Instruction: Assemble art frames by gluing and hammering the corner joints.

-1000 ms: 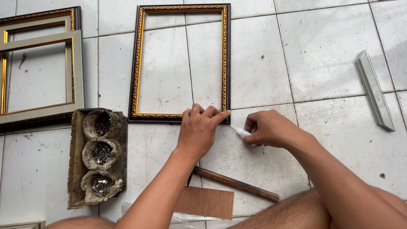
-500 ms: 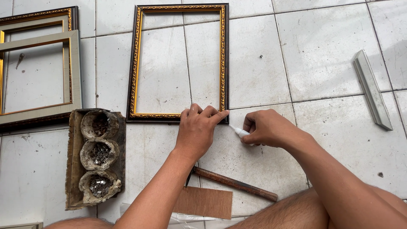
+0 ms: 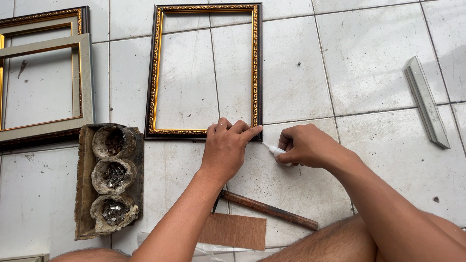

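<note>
Left hand: my left hand (image 3: 225, 148) lies flat, fingers together, pressing the lower right corner of the picture frame (image 3: 156, 73) to the floor (image 3: 378, 43).
Right hand: my right hand (image 3: 303, 145) pinches a small white tube (image 3: 273, 150), its tip aimed at that same corner, just beside my left fingertips.
Frame: dark with gold trim, lying flat on the white tiles straight ahead of me.
Near my arms: a hammer (image 3: 269, 209) lies under my left forearm, with a brown board (image 3: 233, 231) just below it.
Left side: a tray (image 3: 82, 194) with three cups of small metal fasteners; beyond it, stacked frames (image 3: 48, 128).
Right side: a grey moulding strip (image 3: 427, 102), well apart.
</note>
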